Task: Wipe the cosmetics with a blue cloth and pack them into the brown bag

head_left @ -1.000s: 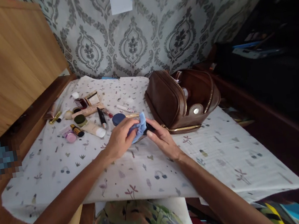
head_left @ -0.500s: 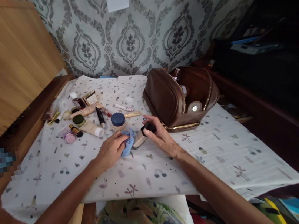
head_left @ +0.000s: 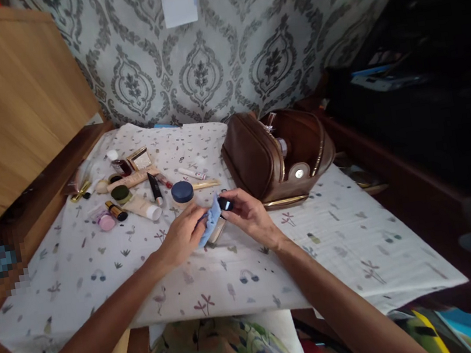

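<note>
My right hand [head_left: 250, 217] is closed on the black cap of a foundation bottle [head_left: 217, 233], which is tilted with its beige body toward the lower left. A blue cloth [head_left: 211, 226] is pinched in my left hand [head_left: 184, 234] and lies against the bottle, hiding part of it. Just behind my hands sits a round jar with a dark blue lid [head_left: 182, 191]. A thin gold stick [head_left: 205, 184] lies beside that jar.
An open brown leather cosmetic bag [head_left: 254, 156] stands at the back right. Several cosmetics lie at the left, among them a cream tube [head_left: 139, 206], a black tube [head_left: 154, 187] and a palette [head_left: 139, 158]. A patterned cloth [head_left: 340, 255] covers the table.
The blue cloth has moved up and right onto the bottle, now covering more of it. My hands have come closer together, and the view has shifted slightly.
</note>
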The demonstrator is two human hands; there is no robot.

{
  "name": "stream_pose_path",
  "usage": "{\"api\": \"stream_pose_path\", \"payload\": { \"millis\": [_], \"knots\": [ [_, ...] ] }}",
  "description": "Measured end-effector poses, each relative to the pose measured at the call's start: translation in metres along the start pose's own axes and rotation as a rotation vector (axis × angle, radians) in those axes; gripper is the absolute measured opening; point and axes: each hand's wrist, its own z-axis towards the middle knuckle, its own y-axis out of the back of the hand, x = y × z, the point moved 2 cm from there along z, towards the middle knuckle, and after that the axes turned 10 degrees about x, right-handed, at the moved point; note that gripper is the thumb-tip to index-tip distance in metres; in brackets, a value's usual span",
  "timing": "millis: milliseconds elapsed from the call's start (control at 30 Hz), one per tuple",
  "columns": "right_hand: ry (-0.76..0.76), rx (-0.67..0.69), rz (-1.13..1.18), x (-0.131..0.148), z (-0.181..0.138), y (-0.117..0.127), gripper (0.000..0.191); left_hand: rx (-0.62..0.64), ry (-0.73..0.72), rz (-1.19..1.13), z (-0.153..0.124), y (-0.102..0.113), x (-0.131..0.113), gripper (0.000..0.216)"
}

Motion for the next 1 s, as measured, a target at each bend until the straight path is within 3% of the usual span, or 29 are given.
{"api": "stream_pose_path", "payload": {
  "millis": [267, 567, 800, 1000],
  "knots": [
    [-0.033, 0.034, 0.006, 0.005, -0.005, -0.003, 0.044, 0.161, 0.027, -0.019, -0.022, -0.001, 0.013, 0.016],
    [0.022, 0.171, -0.154, 0.049, -0.029, 0.007, 0.038, 0.311, 0.035, -0.233, -0.002, -0.001, -0.010, 0.022],
    [-0.027, 0.187, -0.224, 0.081, -0.053, 0.036, 0.044, 0.430, -0.074, -0.517, 0.024, -0.008, -0.036, 0.032],
    [-0.030, 0.095, -0.194, 0.106, -0.064, 0.066, 0.038, 0.456, 0.096, -1.035, 0.048, -0.034, -0.043, 0.051]
  ]
}}
